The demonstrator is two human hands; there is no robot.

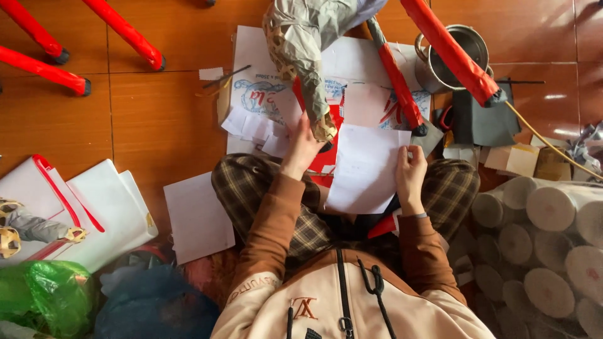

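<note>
I sit on the floor in plaid trousers with a white sheet of paper (364,168) on my lap. My right hand (411,172) pinches the sheet's right edge. My left hand (301,148) reaches forward to the lower end of a paper-covered woven frame (301,50), touching it near its tip beside red paper (328,150). Whether the fingers close around the tip is hidden. A red-wrapped stick (397,78) lies just beyond the sheet.
Red-wrapped legs (122,31) cross the tiled floor at upper left, another (452,53) at upper right above a metal pot (461,53). White sheets (198,216) and boards (100,207) lie left; paper rolls (546,245) stack right; a green bag (44,298) sits at lower left.
</note>
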